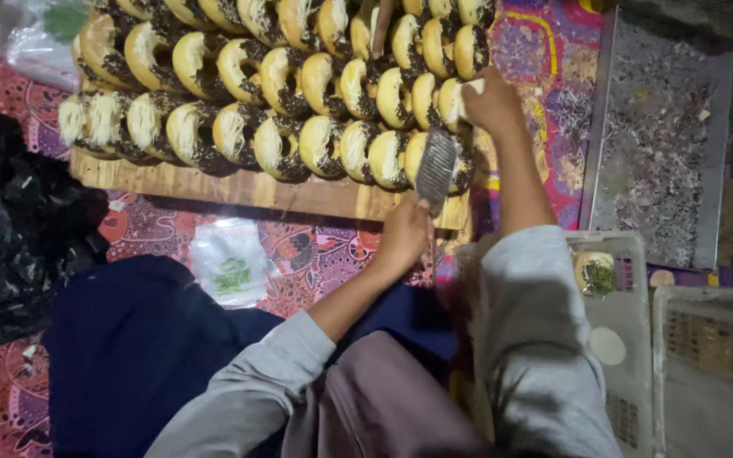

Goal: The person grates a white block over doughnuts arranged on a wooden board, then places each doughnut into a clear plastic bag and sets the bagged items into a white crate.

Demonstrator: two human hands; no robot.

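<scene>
Grey sleeves nearest; left hand (pixel 405 233) gripping a metal grater (pixel 436 170) at the wooden board's (pixel 214 182) front edge, right hand (pixel 492 103) closed around a topped doughnut (pixel 456 100) on that board

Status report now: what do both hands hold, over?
Left hand grips metal grater. Right hand on end doughnut, wooden board. Nothing blocking.
</scene>
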